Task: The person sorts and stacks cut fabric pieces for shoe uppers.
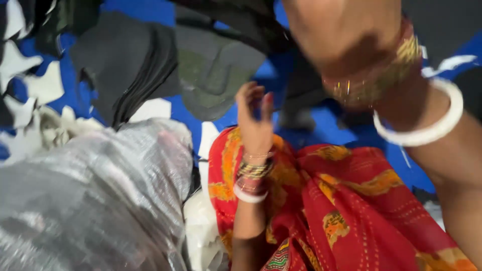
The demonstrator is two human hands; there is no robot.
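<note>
Blue floor sheet (pixel 321 128) sat under everything, littered with cutouts. Your left hand (pixel 256 118) was raised over it, fingers (pixel 249 95) loosely spread and curled, gripping nothing, nearest the edge of the grey sole-shaped foam piece (pixel 216 75) just beyond it but apart from it. Gold and white bangles (pixel 253 175) ringed that wrist. Your right hand (pixel 341 30) was close to the lens at the top, blurred and cut by the frame edge; couldn't tell whether its fingers were closed or loose, or whether it held anything. Its wrist carried a gold bangle (pixel 386 70) and a white bangle (pixel 427 118). Dark foam stack (pixel 125 65) lay left of the grey piece. White scraps (pixel 30 85) were at far left. Silvery woven sack (pixel 95 195) filled lower left; red patterned cloth (pixel 351 211) covered your lap.
</note>
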